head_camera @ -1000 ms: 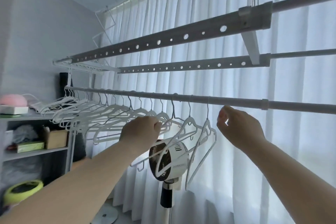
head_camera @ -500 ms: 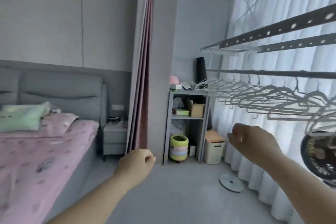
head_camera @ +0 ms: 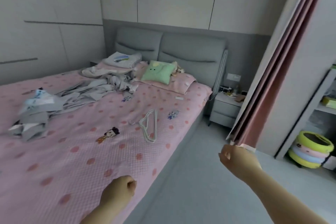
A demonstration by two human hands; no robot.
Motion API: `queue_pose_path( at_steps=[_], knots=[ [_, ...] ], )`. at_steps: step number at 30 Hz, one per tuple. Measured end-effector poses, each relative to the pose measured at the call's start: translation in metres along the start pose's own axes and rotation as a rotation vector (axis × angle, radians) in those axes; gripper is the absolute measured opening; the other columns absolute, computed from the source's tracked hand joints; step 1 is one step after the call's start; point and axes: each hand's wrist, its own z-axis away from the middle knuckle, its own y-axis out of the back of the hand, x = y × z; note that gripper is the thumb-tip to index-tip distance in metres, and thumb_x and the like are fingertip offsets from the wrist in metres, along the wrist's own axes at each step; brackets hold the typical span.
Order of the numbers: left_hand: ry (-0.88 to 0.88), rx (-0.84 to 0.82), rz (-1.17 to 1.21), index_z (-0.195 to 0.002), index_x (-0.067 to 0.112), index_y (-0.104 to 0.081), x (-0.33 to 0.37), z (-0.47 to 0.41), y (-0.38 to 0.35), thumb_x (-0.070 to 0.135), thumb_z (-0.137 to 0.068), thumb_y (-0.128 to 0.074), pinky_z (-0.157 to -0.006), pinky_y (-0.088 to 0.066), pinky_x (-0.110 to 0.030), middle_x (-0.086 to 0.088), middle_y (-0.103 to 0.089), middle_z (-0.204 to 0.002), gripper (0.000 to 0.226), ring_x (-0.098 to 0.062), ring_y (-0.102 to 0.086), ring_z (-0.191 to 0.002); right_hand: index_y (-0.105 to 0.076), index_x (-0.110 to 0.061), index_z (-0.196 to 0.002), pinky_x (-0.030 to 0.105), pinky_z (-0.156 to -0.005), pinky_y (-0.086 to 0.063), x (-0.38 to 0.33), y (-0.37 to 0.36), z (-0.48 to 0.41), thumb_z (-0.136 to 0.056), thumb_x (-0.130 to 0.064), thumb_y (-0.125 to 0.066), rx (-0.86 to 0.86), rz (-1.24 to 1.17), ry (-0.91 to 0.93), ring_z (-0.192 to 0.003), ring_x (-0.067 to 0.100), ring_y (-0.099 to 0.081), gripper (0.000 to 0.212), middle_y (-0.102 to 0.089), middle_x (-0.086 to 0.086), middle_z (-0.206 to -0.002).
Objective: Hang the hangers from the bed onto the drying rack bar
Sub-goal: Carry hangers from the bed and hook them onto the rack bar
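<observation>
Our left grip (head_camera: 118,192) and right grip (head_camera: 238,158) are both clenched and empty. The hangers (head_camera: 149,125) lie stacked mid-bed (head_camera: 72,160), near the floor-side edge; we should step closer and pinch the stack at its hook end so it lifts as one

Bedroom surroundings in grey and pink.
Green pillow (head_camera: 157,72) near grey headboard (head_camera: 190,49); crumpled grey clothes (head_camera: 94,87) to its left; nightstand (head_camera: 225,107) beside pink curtain (head_camera: 272,78); yellow stacked tub (head_camera: 309,151) by shelf unit (head_camera: 325,109).
</observation>
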Motion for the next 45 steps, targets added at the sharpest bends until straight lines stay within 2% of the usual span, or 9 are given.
queue_pose_path(
  at_steps=[12,18,21,26,29,31,35,41,45],
  knots=[
    [0.252,-0.127,-0.065,-0.067,0.037,-0.037,-0.103,-0.164,-0.035,0.024,-0.096,-0.038,-0.071,-0.034,-0.019,0.002,-0.063,-0.112,0.032,-0.011,-0.052,-0.086,-0.056,-0.020,-0.104,0.022,-0.072,-0.038,-0.098,-0.156,-0.224,-0.093,-0.019,-0.034,-0.390,-0.056,-0.007,-0.085,0.019,-0.053,0.025,-0.062,0.002,-0.111],
    [0.305,-0.112,-0.057,-0.114,0.022,-0.055,-0.150,-0.257,-0.046,0.023,-0.095,-0.040,-0.090,-0.042,-0.025,0.001,-0.055,-0.127,0.024,-0.013,-0.055,-0.107,-0.054,-0.022,-0.118,0.026,-0.091,-0.045,-0.157,-0.229,-0.283,-0.092,-0.023,-0.040,-0.560,-0.073,-0.012,-0.112,0.016,-0.055,0.029,-0.057,-0.003,-0.124],
    [0.266,-0.149,-0.131,-0.143,0.016,-0.026,-0.172,-0.311,-0.052,0.026,-0.098,-0.036,-0.107,-0.030,-0.025,0.000,-0.026,-0.152,0.047,-0.014,-0.031,-0.137,-0.050,-0.021,-0.124,0.026,-0.096,-0.043,-0.182,-0.257,-0.310,-0.093,-0.023,-0.042,-0.603,-0.074,-0.021,-0.117,0.015,-0.052,0.032,-0.054,-0.003,-0.130],
    [0.213,-0.234,-0.263,-0.147,0.022,0.004,-0.212,-0.381,-0.070,0.039,-0.098,-0.028,-0.118,-0.009,-0.033,-0.004,0.007,-0.157,0.061,-0.020,0.001,-0.145,-0.040,-0.023,-0.134,0.028,-0.101,-0.038,-0.213,-0.295,-0.360,-0.094,-0.023,-0.041,-0.620,-0.059,-0.005,-0.128,0.014,-0.041,0.040,-0.045,-0.005,-0.139],
    [0.162,-0.237,-0.363,-0.145,0.022,0.011,-0.245,-0.395,-0.097,0.073,-0.071,0.019,-0.111,0.020,-0.034,-0.005,0.013,-0.155,0.090,-0.021,0.014,-0.143,-0.032,-0.023,-0.140,0.031,-0.106,-0.034,-0.225,-0.320,-0.384,-0.094,-0.022,-0.043,-0.628,-0.039,0.009,-0.135,0.014,-0.031,0.047,-0.037,-0.006,-0.145],
    [0.122,-0.185,-0.362,-0.142,0.018,0.003,-0.263,-0.400,-0.112,0.075,-0.056,0.036,-0.099,0.036,-0.026,-0.012,0.001,-0.154,0.109,-0.019,0.015,-0.140,-0.028,-0.021,-0.142,0.032,-0.109,-0.031,-0.231,-0.338,-0.399,-0.093,-0.020,-0.045,-0.607,-0.038,0.018,-0.137,0.016,-0.026,0.052,-0.032,-0.005,-0.148],
    [0.105,-0.434,-0.412,-0.135,0.013,-0.038,-0.277,-0.412,-0.113,0.058,-0.093,-0.005,-0.114,0.011,-0.033,-0.013,-0.040,-0.135,0.070,-0.019,0.007,-0.144,-0.019,-0.020,-0.145,0.035,-0.113,-0.025,-0.245,-0.373,-0.427,-0.091,-0.017,-0.048,-0.524,-0.096,-0.035,-0.139,0.017,-0.022,0.061,-0.029,-0.003,-0.149],
    [-0.014,-0.286,-0.420,-0.148,0.020,-0.001,-0.288,-0.416,-0.117,0.058,-0.093,-0.004,-0.115,0.009,-0.037,-0.005,0.010,-0.156,0.067,-0.018,0.011,-0.144,-0.032,-0.017,-0.139,0.031,-0.108,-0.027,-0.251,-0.396,-0.437,-0.092,-0.021,-0.047,-0.470,-0.017,-0.063,-0.130,0.020,-0.034,0.050,-0.044,-0.001,-0.140],
    [0.020,-0.390,-0.465,-0.148,0.018,-0.013,-0.291,-0.415,-0.119,0.056,-0.094,-0.005,-0.115,0.007,-0.038,-0.012,-0.044,-0.139,0.067,-0.020,0.008,-0.144,-0.050,-0.014,-0.109,0.030,-0.095,-0.034,-0.251,-0.390,-0.431,-0.091,-0.023,-0.049,-0.503,-0.005,-0.109,-0.107,0.022,-0.051,0.020,-0.056,-0.002,-0.094]
  ],
)
